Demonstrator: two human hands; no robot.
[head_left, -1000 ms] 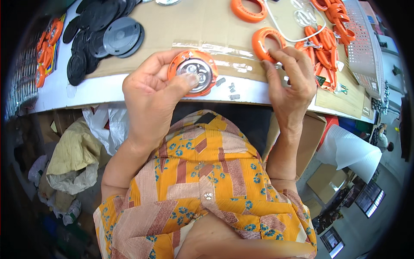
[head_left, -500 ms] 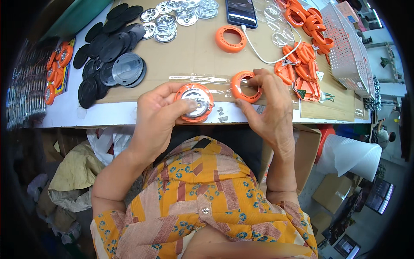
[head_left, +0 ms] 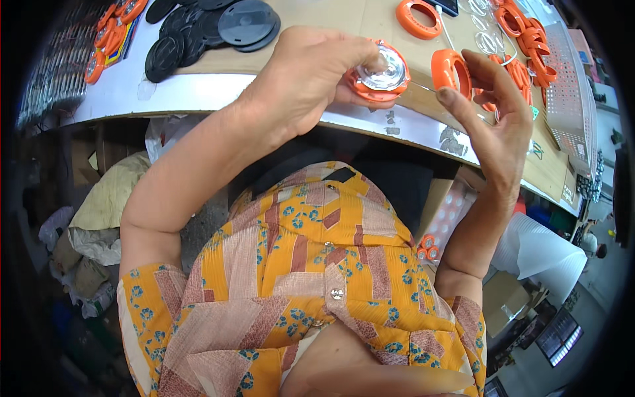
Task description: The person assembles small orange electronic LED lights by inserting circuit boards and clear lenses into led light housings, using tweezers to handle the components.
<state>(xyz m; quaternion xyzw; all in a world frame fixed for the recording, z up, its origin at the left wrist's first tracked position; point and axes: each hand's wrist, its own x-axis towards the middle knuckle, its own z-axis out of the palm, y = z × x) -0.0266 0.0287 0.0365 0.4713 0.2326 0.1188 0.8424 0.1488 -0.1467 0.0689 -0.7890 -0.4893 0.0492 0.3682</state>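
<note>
My left hand is closed around an orange round lamp housing with a shiny silver reflector disc set in it. The thumb presses on the disc, and the other fingers lie behind and under the housing. To the right, my right hand grips an orange ring between thumb and fingers, tilted on edge. The ring and the housing are apart, both near the table's front edge. Another orange ring lies on the cardboard farther back.
Black discs and a smoky grey disc lie at the back left. Clear rings, more orange parts and a white perforated basket stand at the right. A foam roll stands below the table's right end.
The view has shifted, so the tabletop sits higher in the picture. Both hands have lifted their parts; the orange ring has turned onto its edge toward the housing.
</note>
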